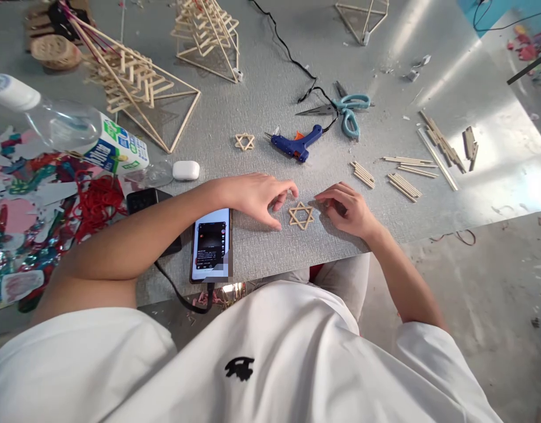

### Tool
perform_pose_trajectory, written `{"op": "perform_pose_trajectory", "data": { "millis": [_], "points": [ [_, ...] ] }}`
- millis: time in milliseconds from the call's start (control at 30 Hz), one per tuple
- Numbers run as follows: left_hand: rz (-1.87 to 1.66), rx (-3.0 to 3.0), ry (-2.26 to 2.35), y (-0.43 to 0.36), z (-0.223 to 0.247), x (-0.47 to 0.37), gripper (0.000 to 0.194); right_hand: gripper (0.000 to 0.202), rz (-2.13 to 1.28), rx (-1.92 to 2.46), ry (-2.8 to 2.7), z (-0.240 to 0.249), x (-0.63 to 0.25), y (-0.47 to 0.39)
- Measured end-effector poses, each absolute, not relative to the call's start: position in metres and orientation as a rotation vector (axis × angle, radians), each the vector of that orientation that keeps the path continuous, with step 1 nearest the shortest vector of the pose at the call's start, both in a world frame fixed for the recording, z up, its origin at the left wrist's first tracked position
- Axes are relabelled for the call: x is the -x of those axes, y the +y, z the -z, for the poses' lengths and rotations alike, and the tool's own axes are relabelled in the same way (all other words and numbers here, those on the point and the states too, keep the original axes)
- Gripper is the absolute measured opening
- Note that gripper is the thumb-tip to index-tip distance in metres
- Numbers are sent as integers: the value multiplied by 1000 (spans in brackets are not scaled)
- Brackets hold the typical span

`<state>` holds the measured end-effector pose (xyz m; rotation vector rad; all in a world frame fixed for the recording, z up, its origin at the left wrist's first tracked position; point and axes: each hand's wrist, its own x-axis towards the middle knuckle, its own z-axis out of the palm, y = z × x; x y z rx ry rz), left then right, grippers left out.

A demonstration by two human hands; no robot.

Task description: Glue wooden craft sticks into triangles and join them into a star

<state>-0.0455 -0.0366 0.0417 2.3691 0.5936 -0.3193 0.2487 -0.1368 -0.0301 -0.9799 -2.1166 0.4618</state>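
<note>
A small six-pointed star of thin wooden sticks (301,215) lies flat on the grey table between my hands. My left hand (270,198) is just left of it, thumb and fingers apart, holding nothing. On the star's right side, my right hand (344,207) rests by the table with its fingers curled together; whatever they might hold is hidden. Farther up lies a second stick star (244,141), and beside it a blue glue gun (297,145) with an orange trigger. Short sticks (362,174) lie in a small bundle beyond my right hand.
A phone (211,247) lies under my left forearm, near a white case (186,170). Scissors (350,111), pliers and a black cord lie ahead. Stick frames (142,88) and a bottle (76,126) stand left; more sticks (442,141) lie right.
</note>
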Motion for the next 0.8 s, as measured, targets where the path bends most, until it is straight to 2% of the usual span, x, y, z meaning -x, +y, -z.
{"op": "perform_pose_trajectory", "data": {
  "millis": [133, 400, 800],
  "points": [
    [307, -2427, 629, -40, -40, 43, 85, 44, -462, 989, -2107, 30, -249, -137],
    [234, -2441, 600, -44, -36, 40, 69, 43, -477, 1023, -2107, 31, -250, -138],
    [253, -2450, 618, -46, -36, 37, 66, 42, -483, 1022, -2108, 32, -249, -138]
  ]
}}
